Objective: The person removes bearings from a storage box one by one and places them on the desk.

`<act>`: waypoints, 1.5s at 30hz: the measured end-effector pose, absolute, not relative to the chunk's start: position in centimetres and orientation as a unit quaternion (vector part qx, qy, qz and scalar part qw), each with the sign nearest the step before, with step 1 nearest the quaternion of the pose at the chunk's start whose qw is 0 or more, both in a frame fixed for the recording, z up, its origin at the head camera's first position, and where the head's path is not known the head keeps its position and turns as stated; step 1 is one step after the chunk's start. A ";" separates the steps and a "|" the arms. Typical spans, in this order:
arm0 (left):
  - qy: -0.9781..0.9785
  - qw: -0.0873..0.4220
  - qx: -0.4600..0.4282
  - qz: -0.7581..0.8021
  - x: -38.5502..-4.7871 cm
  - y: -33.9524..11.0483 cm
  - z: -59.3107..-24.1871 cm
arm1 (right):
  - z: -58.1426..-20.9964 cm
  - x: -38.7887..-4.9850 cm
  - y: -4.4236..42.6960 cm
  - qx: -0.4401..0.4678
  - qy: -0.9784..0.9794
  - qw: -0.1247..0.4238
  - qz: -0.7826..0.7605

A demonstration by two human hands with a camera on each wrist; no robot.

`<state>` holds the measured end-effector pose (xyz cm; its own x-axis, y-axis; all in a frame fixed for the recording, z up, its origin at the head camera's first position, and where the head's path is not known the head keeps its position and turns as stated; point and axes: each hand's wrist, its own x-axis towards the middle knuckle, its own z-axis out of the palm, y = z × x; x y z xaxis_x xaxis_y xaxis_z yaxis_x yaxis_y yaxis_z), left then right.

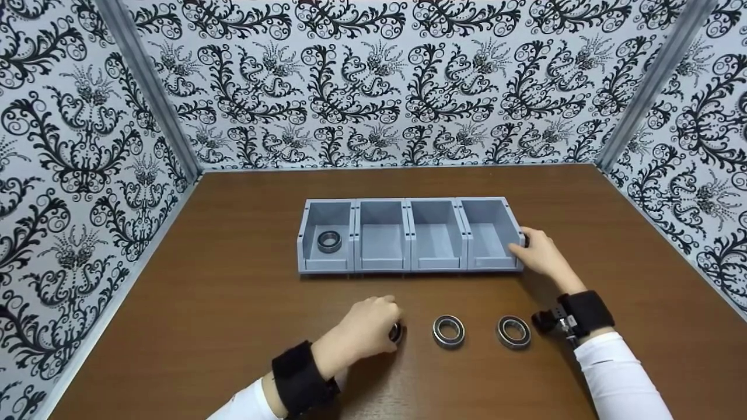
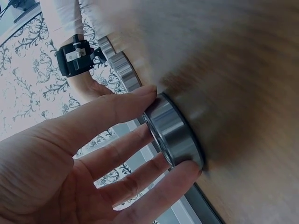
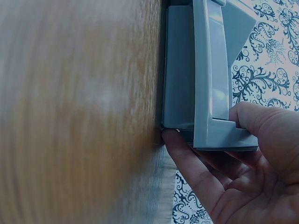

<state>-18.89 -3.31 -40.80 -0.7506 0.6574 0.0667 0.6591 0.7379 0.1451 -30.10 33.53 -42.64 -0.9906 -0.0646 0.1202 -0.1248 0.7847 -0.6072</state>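
Note:
In the head view, my left hand (image 1: 363, 328) is at the table in front of the row of bins, holding a ball bearing (image 1: 397, 332) that it mostly covers. The left wrist view shows that bearing (image 2: 176, 133) on edge, pinched between thumb and fingers, its rim against or very close to the wood. My right hand (image 1: 544, 255) grips the right side wall of the rightmost grey storage bin (image 1: 495, 262). In the right wrist view, the thumb of my right hand (image 3: 257, 182) hooks over the bin's front corner (image 3: 224, 135), with other fingers outside and beneath.
Two more bearings, one in the middle (image 1: 449, 344) and one farther right (image 1: 513, 345), lie flat on the brown table (image 1: 233, 303). Another bearing (image 1: 330, 249) lies inside the leftmost bin (image 1: 327, 265). Patterned walls (image 1: 379, 87) enclose the table's back and sides.

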 end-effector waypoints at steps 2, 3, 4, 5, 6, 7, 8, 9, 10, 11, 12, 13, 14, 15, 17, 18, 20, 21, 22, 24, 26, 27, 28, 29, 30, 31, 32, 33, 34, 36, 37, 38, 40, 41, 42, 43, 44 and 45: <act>-0.932 0.008 -0.353 -0.079 -18.8 -3.3 -40.9 | -42.6 -30.1 33.5 0.050 -0.944 0.044 0.323; -0.932 0.010 -0.352 -0.079 -18.8 -3.3 -40.9 | -42.6 -30.1 33.5 0.050 -0.944 0.043 0.323; -0.932 0.012 -0.353 -0.079 -18.8 -3.3 -40.9 | -42.7 -30.1 33.4 0.049 -0.944 0.042 0.323; -0.932 0.014 -0.353 -0.079 -18.8 -3.3 -41.0 | -42.7 -30.2 33.4 0.049 -0.944 0.041 0.322; -0.932 0.016 -0.353 -0.080 -18.7 -3.3 -41.0 | -42.6 -30.2 33.4 0.049 -0.944 0.041 0.322; -0.932 0.018 -0.353 -0.080 -18.7 -3.2 -41.0 | -42.6 -30.1 33.4 0.050 -0.944 0.040 0.322; -0.932 0.022 -0.353 -0.079 -18.7 -3.2 -41.0 | -42.6 -30.1 33.4 0.049 -0.944 0.040 0.323; -0.932 0.024 -0.354 -0.079 -18.7 -3.2 -41.0 | -42.6 -30.1 33.4 0.049 -0.944 0.039 0.324; -0.931 0.027 -0.354 -0.080 -18.7 -3.2 -41.0 | -42.6 -30.1 33.5 0.049 -0.944 0.040 0.324; -0.931 0.029 -0.355 -0.081 -18.6 -3.2 -41.0 | -42.6 -30.1 33.5 0.048 -0.944 0.039 0.324; -0.931 0.030 -0.355 -0.082 -18.6 -3.2 -41.1 | -42.6 -30.1 33.5 0.048 -0.944 0.038 0.324; -0.931 0.032 -0.355 -0.083 -18.6 -3.2 -41.1 | -42.7 -30.0 33.5 0.048 -0.944 0.037 0.325; -0.930 0.033 -0.356 -0.085 -18.6 -3.2 -41.2 | -42.7 -30.0 33.5 0.048 -0.944 0.036 0.325; -0.930 0.034 -0.356 -0.087 -18.6 -3.2 -41.2 | -42.7 -30.1 33.5 0.047 -0.944 0.036 0.325; -0.929 0.035 -0.356 -0.091 -18.6 -3.3 -41.3 | -42.7 -30.1 33.5 0.047 -0.944 0.035 0.324; -0.929 0.036 -0.356 -0.093 -18.6 -3.3 -41.4 | -42.7 -30.1 33.5 0.047 -0.944 0.035 0.325; -0.929 0.037 -0.357 -0.095 -18.6 -3.3 -41.4 | -42.6 -30.0 33.5 0.046 -0.944 0.036 0.325; -0.928 0.038 -0.357 -0.095 -18.5 -3.3 -41.4 | -42.7 -30.1 33.5 0.045 -0.944 0.036 0.325; -0.928 0.039 -0.357 -0.095 -18.5 -3.3 -41.5 | -42.7 -30.0 33.5 0.045 -0.944 0.035 0.325; -0.929 0.039 -0.356 -0.095 -18.5 -3.4 -41.5 | -42.7 -30.0 33.4 0.046 -0.944 0.036 0.326; -0.929 0.041 -0.356 -0.093 -18.5 -3.4 -41.5 | -42.8 -30.0 33.5 0.046 -0.944 0.037 0.326; -0.929 0.040 -0.356 -0.092 -18.5 -3.4 -41.5 | -42.8 -30.0 33.4 0.046 -0.944 0.037 0.326; -0.930 0.039 -0.355 -0.091 -18.5 -3.4 -41.4 | -42.8 -30.0 33.4 0.046 -0.944 0.038 0.326; -0.929 0.038 -0.355 -0.092 -18.5 -3.4 -41.4 | -42.8 -30.1 33.4 0.045 -0.944 0.039 0.326; -0.929 0.037 -0.356 -0.092 -18.6 -3.4 -41.4 | -42.8 -30.1 33.4 0.045 -0.943 0.039 0.326; -0.929 0.036 -0.356 -0.092 -18.6 -3.4 -41.4 | -42.8 -30.1 33.4 0.045 -0.943 0.040 0.327; -0.929 0.034 -0.356 -0.093 -18.5 -3.4 -41.4 | -42.8 -30.1 33.4 0.045 -0.943 0.040 0.328; -0.930 0.033 -0.355 -0.092 -18.6 -3.4 -41.4 | -42.8 -30.1 33.4 0.045 -0.943 0.041 0.328; -0.930 0.031 -0.355 -0.091 -18.6 -3.4 -41.4 | -42.8 -30.1 33.4 0.046 -0.942 0.041 0.328; -0.931 0.031 -0.353 -0.088 -18.5 -3.4 -41.4 | -42.8 -30.1 33.4 0.048 -0.943 0.038 0.328; -0.932 0.031 -0.351 -0.085 -18.5 -3.4 -41.4 | -42.8 -30.1 33.4 0.048 -0.943 0.038 0.327; -0.933 0.031 -0.349 -0.082 -18.5 -3.4 -41.5 | -42.8 -30.1 33.4 0.048 -0.943 0.038 0.326; -0.934 0.034 -0.346 -0.077 -18.6 -3.3 -41.5 | -42.7 -30.1 33.4 0.049 -0.944 0.040 0.324; -0.935 0.036 -0.345 -0.075 -18.6 -3.3 -41.6 | -42.7 -30.1 33.4 0.049 -0.944 0.041 0.323; -0.936 0.036 -0.344 -0.072 -18.6 -3.3 -41.6 | -42.7 -30.1 33.4 0.049 -0.945 0.043 0.322; -0.936 0.037 -0.344 -0.071 -18.6 -3.3 -41.5 | -42.7 -30.1 33.4 0.050 -0.944 0.046 0.322; -0.936 0.037 -0.343 -0.070 -18.6 -3.3 -41.5 | -42.7 -30.1 33.4 0.050 -0.944 0.046 0.322; -0.936 0.036 -0.343 -0.069 -18.6 -3.2 -41.5 | -42.7 -30.1 33.4 0.051 -0.944 0.046 0.322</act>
<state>-18.61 -3.25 -41.48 -0.7623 0.6369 0.1155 0.6470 0.7552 0.1052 -30.13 33.42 -42.75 -0.9906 -0.0669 0.1193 -0.1259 0.7871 -0.6039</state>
